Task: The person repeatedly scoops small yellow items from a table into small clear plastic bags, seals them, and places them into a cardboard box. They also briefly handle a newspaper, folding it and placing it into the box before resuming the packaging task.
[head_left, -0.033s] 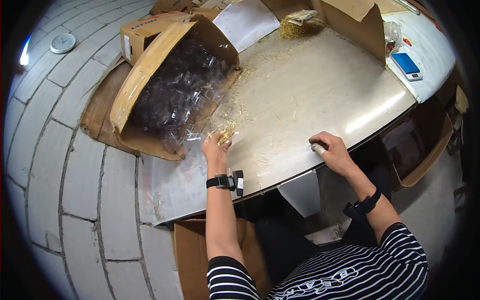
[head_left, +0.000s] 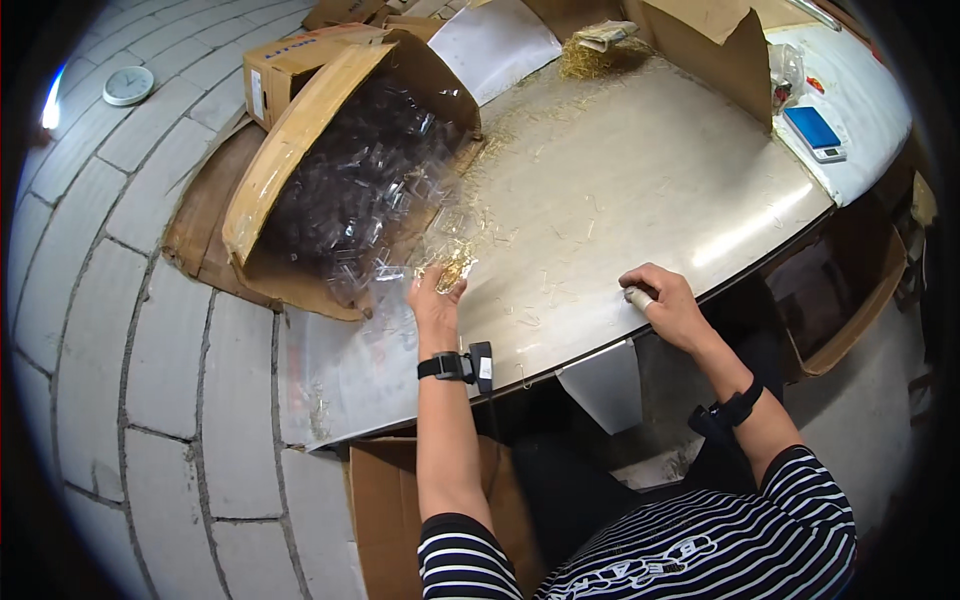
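Note:
My left hand (head_left: 436, 296) is closed around a see-through plastic packet or case (head_left: 455, 262) with thin gold-coloured wire pieces in it; its exact kind is hard to make out. It is beside the open mouth of a tipped cardboard box (head_left: 240, 225) heaped with clear plastic cases (head_left: 365, 190). Close to the table's near edge, my right hand (head_left: 672, 305) has its fingers curled in, a pale wrap on the thumb. Whatever it pinches, if anything, is too small to tell. Loose gold wire pieces (head_left: 545, 285) are scattered over the pale tabletop (head_left: 640, 190) between my hands.
A pile of gold wire pieces (head_left: 583, 62) sits at the back under a folded packet. Standing cardboard (head_left: 710, 60) borders the back right, near a small blue-topped scale (head_left: 815, 130). Below the table are open cartons (head_left: 385, 500). A round white dial (head_left: 128, 86) is on the left.
My left hand has shifted very slightly to the right with what it holds. Otherwise the scene looks the same.

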`<state>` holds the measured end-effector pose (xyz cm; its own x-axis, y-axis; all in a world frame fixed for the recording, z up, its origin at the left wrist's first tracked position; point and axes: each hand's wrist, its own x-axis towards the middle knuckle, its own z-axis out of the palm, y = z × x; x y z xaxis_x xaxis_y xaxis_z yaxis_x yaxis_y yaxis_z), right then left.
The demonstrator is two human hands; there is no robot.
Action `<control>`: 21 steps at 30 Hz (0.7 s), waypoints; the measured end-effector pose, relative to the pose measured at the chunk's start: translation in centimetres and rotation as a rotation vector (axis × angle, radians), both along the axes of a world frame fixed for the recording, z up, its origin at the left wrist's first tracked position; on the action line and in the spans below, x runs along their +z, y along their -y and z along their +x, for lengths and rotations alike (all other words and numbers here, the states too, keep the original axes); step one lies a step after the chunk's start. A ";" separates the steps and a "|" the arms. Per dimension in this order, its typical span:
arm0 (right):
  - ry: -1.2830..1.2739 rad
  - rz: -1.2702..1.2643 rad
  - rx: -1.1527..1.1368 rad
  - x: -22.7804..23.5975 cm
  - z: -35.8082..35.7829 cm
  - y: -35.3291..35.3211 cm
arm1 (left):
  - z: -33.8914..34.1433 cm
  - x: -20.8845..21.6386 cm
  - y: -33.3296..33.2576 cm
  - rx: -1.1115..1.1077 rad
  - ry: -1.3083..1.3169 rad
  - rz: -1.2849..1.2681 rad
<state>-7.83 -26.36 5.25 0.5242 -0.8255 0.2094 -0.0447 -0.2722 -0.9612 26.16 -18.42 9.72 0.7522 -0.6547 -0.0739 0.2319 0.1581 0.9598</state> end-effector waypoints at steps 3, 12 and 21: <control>0.100 0.084 0.024 0.1 0.7 0.3 | -0.4 -1.7 -0.6 -0.068 -0.170 -0.173; 0.111 0.082 0.180 3.5 7.8 0.9 | -9.0 -2.8 -1.6 -0.292 -0.475 -0.287; -0.396 -0.896 0.161 3.2 7.0 -2.3 | -14.8 -2.3 -2.9 -0.260 -0.321 -0.133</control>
